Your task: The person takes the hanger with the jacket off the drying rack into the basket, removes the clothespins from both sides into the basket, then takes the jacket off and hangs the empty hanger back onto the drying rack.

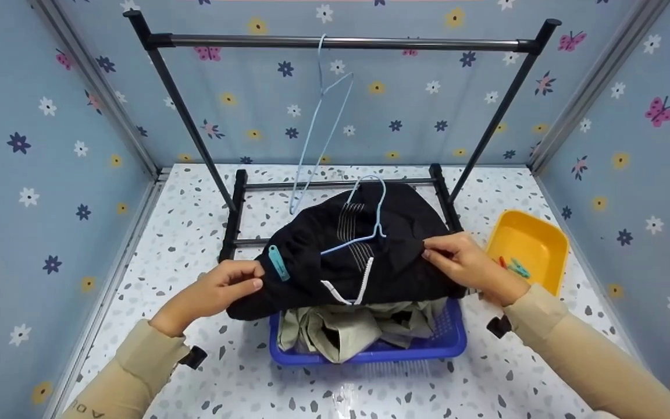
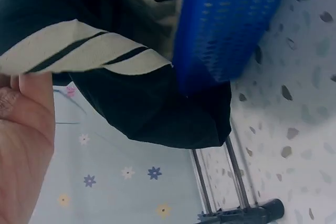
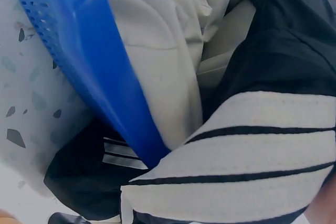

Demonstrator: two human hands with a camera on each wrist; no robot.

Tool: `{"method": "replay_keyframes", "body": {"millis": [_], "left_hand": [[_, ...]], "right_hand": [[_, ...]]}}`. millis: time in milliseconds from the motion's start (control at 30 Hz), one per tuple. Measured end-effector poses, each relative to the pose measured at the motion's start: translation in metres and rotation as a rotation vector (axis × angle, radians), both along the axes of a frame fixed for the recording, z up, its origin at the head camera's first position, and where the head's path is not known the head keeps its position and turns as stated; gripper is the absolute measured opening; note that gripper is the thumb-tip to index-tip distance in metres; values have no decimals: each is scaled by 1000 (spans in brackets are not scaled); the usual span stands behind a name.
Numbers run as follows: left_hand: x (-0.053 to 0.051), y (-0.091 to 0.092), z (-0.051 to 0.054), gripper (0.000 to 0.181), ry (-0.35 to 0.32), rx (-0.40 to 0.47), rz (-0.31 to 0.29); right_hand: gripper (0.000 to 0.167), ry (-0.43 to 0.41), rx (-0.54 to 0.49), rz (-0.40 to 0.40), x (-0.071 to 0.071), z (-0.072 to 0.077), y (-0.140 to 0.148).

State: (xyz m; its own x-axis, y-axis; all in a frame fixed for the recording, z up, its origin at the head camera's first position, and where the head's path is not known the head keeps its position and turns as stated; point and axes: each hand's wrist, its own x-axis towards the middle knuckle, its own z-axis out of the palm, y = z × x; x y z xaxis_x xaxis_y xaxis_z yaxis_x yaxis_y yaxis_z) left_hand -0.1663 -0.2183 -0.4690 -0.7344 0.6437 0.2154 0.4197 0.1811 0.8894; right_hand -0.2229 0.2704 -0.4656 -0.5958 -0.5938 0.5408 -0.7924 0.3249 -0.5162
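Black pants (image 1: pixel 405 276) with a white drawstring (image 1: pixel 365 273) are spread above the blue basket. Their pale side stripes (image 3: pixel 252 161) show in both wrist views. A light-blue hanger (image 1: pixel 380 203) sits in the waist, its hook upward and its lower part hidden by the cloth. My left hand (image 1: pixel 210 294) pinches the pants' left side, close to a teal clothespin (image 1: pixel 278 263) fixed on the cloth. With thumb and fingers, my right hand (image 1: pixel 469 262) pinches the right side.
Under the pants stands a blue basket (image 1: pixel 428 352) holding beige clothing (image 1: pixel 352 334). A yellow tray (image 1: pixel 556 244) with several small clothespins (image 1: pixel 518 267) lies right. Behind is a black rack (image 1: pixel 242 41), a second hanger (image 1: pixel 312 128) on its bar. Flowered walls enclose three sides.
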Motion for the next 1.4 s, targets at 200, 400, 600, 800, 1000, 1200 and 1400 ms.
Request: {"method": "replay_keyframes", "body": {"millis": [200, 400, 600, 800, 1000, 1200, 1400], "left_hand": [[-3, 7, -11, 12, 4, -162, 83], [-9, 8, -22, 14, -8, -177, 119], [-13, 6, -30, 17, 20, -126, 154], [-14, 4, -35, 17, 21, -92, 185], [-16, 3, -34, 17, 18, -88, 200], [-17, 3, -34, 15, 20, -78, 209], [-18, 3, -34, 15, 14, -74, 212]], "right_hand": [[14, 67, 104, -46, -6, -3, 2], [12, 117, 175, -62, -13, 0, 1], [16, 40, 202, -88, -17, 10, 9], [29, -152, 107, -97, -19, 21, 26], [31, -384, 82, -179, -19, 28, 44], [32, -567, 136, -266, -19, 24, 57], [24, -564, 209, -251, -21, 16, 62]]}}
